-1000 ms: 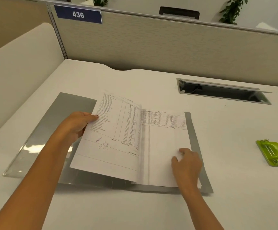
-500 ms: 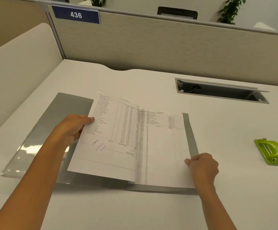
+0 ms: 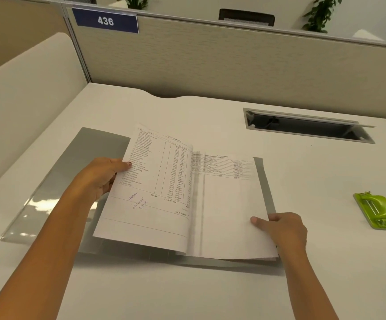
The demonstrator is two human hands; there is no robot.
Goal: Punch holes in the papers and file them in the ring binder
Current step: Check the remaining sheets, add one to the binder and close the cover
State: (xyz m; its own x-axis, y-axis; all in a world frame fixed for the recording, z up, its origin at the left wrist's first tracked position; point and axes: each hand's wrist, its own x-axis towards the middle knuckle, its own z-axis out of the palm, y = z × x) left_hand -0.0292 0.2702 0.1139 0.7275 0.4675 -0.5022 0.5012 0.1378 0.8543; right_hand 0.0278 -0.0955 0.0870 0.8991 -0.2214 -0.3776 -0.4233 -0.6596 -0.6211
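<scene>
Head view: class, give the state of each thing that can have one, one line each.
Ring binder: open, flat on the desk.
Left sheet: raised, left hand gripping its edge.
Right sheets: on the binder, right hand pinching their edge.
Hole punch: on the desk, untouched.
Cable hatch: lid open.

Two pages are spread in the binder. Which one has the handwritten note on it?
The left page, held raised by the left hand: a blue scribble sits under its printed list. The right page carries print only.
</scene>
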